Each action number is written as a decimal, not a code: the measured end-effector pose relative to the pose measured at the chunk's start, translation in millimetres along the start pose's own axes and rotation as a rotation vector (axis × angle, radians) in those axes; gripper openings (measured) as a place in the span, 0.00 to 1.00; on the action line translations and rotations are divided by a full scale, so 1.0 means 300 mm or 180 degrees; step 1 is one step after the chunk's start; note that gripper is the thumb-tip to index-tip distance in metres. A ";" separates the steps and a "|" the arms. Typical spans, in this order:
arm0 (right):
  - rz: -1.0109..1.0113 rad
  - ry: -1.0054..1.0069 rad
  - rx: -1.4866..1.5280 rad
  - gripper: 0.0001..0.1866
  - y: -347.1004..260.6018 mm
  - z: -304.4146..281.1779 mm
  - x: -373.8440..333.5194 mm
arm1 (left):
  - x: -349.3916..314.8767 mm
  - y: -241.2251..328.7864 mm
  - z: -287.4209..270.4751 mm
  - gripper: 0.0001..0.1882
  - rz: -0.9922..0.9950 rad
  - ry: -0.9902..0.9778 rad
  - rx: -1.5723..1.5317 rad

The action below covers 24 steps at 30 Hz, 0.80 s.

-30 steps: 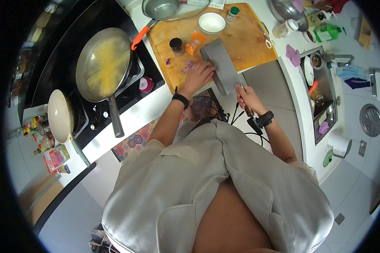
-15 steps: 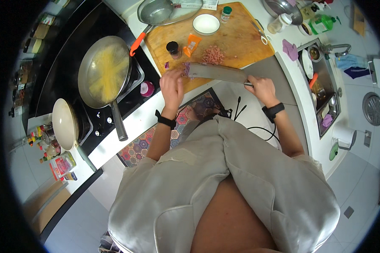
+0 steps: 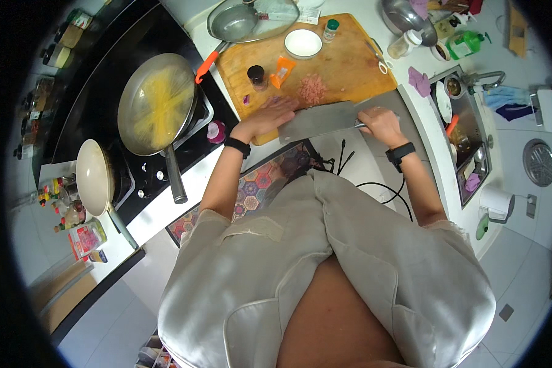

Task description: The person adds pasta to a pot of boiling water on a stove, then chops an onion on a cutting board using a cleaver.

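My right hand (image 3: 381, 126) is closed round the handle of a cleaver (image 3: 319, 122), whose broad blade lies tilted along the near edge of a wooden cutting board (image 3: 356, 61). At the blade's far end, my left hand (image 3: 268, 118) reaches over the board with fingers stretched out and flat. It covers most of the purple bits there; one small purple piece (image 3: 246, 99) shows beside it. Just beyond the blade is a heap of chopped pink meat (image 3: 313, 90). An orange packet (image 3: 282, 72) and a black-capped jar (image 3: 257, 78) stand past my left hand.
Spaghetti lies in a large frying pan (image 3: 129, 116) on the stove, left; its handle points toward me. Nearby is a cream pan (image 3: 94, 178). The board also carries a white bowl (image 3: 303, 44), a green-capped shaker (image 3: 330, 30) and scissors (image 3: 382, 62). A sink (image 3: 472, 181) is right.
My left hand has gone from bent fingers at the purple bits to a flat, outstretched pose over them. The cleaver has tilted, showing more of its blade face.
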State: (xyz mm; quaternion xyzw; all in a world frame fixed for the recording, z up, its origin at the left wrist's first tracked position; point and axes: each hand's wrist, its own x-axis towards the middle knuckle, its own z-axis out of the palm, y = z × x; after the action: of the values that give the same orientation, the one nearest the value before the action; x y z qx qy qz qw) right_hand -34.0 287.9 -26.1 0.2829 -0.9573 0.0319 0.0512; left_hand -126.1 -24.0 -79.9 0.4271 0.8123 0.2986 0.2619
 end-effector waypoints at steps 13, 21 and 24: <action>0.1861 -0.0071 0.0514 0.11 0.001 0.050 -0.076 | -0.037 -0.132 0.182 0.22 -0.1149 0.2679 -0.0022; 0.2960 -0.0107 0.0078 0.19 0.025 0.165 -0.100 | 0.137 -0.080 0.316 0.41 -0.1374 0.2621 0.0994; 0.2871 -0.0436 0.0050 0.18 -0.024 0.203 -0.063 | 0.199 -0.058 0.319 0.40 -0.1456 0.2820 0.0998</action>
State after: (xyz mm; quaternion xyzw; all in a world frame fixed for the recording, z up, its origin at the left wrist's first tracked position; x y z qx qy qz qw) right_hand -19.2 286.4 -88.7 -0.1604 -0.9857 0.0396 -0.0334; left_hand -100.1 43.6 -167.9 0.1056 0.9527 0.2606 -0.1154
